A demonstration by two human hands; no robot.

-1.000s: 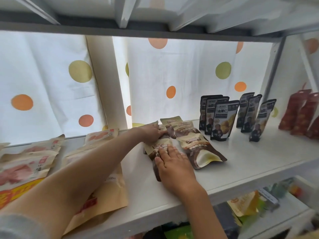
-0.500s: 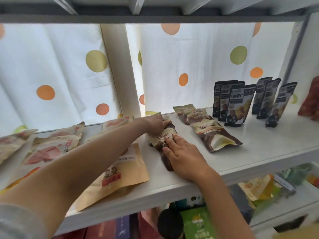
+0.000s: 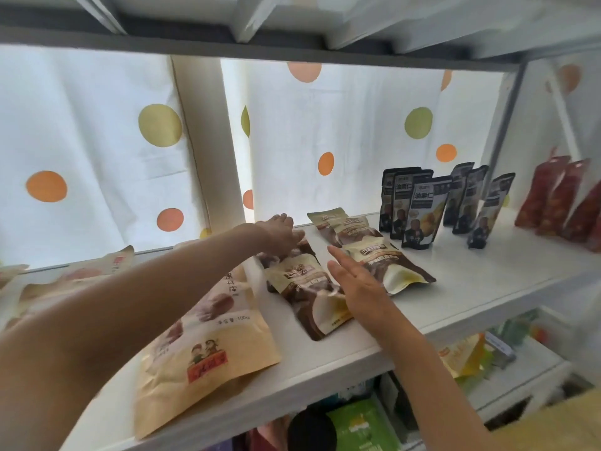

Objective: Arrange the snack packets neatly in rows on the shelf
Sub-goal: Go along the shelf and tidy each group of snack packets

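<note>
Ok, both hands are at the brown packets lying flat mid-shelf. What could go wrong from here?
1. The nearest brown packet lies close to the shelf's front edge; a nudge from the right hand might push it off.
2. The left hand reaches over the tan pouch, so the forearm may drag it.
3. The standing black packets are close by and could topple.

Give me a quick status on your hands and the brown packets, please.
Left hand resting on far end of near brown packet row. Right hand open, fingers straight, between the two rows. Second row lying flat. Nothing blocking.
</note>
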